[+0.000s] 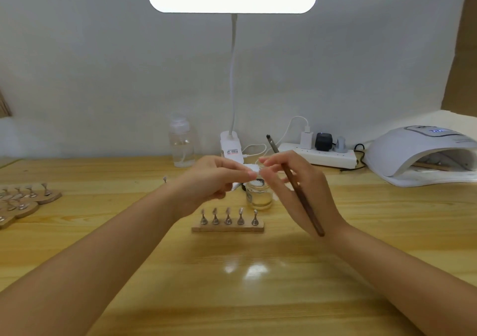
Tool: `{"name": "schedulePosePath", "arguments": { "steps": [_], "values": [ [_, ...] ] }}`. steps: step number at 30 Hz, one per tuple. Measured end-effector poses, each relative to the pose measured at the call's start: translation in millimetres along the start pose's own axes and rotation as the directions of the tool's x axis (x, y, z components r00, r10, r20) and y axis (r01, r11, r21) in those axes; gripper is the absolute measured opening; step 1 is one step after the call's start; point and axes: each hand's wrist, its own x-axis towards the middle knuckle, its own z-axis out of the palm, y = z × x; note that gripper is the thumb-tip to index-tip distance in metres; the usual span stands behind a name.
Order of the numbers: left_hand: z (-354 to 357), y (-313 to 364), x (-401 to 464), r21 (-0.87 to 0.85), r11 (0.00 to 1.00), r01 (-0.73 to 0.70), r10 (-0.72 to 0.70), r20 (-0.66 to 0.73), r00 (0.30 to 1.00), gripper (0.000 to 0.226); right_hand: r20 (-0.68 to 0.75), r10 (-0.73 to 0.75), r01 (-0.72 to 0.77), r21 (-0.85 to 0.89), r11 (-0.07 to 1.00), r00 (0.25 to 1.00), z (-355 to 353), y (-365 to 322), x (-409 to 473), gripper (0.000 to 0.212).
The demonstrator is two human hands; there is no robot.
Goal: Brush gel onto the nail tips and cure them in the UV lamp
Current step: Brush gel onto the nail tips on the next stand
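Above a pale wooden counter (258, 271), the left hand (214, 178) pinches a white wipe (251, 171); the right hand (296, 181) grips a brush (296, 186). Nail tips (228, 218) stand near; UV lamp (423, 155) far right, white wall (103, 64) behind.

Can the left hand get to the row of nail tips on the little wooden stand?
Probably yes. The wooden stand with its five nail tips sits just below the left hand, nothing between them. But that hand pinches a white wipe, so it isn't free.

Five nail tips (228, 215) upright on wooden strip (mid-table), UV lamp (423, 155) far right
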Motion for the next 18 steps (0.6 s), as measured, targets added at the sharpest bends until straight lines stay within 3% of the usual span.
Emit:
{"name": "schedulePosePath", "arguments": {
  "steps": [3, 5, 7, 11, 18],
  "values": [
    [11.8, -0.2, -8.6, -0.283, 0.95, 0.131, -0.115, 0.071, 0.991, 0.009, 0.001, -0.067, 0.067, -0.023, 0.997, 0.998, 2.8, -9.1, -4.1, 0.021],
    [16.6, 0.3, -12.0, -0.449, 0.859, 0.246, -0.193, 0.161, 0.968, 0.004, -0.011, -0.064, 0.064, 0.013, 0.998, 0.998, 3.1, -13.2, -5.1, 0.021],
    [18.7, -0.4, -14.4, -0.546, 0.778, 0.31, -0.216, 0.231, 0.949, 0.014, -0.023, -0.056, 0.057, 0.05, 0.997, 0.998, 2.8, -14.9, -6.3, 0.02],
    [19.9, -0.9, -18.5, -0.643, 0.674, 0.364, -0.224, 0.292, 0.93, 0.017, -0.038, -0.052, 0.055, 0.096, 0.994, 0.998, 0.8, -14.6, -9.0, 0.016],
    [23.9, 1.6, -21.6, -0.671, 0.634, 0.386, -0.223, 0.319, 0.921, 0.009, -0.083, -0.079, 0.089, 0.124, 0.988, 0.993, 0.8, -16.3, -12.1, 0.013]
  ]
}}
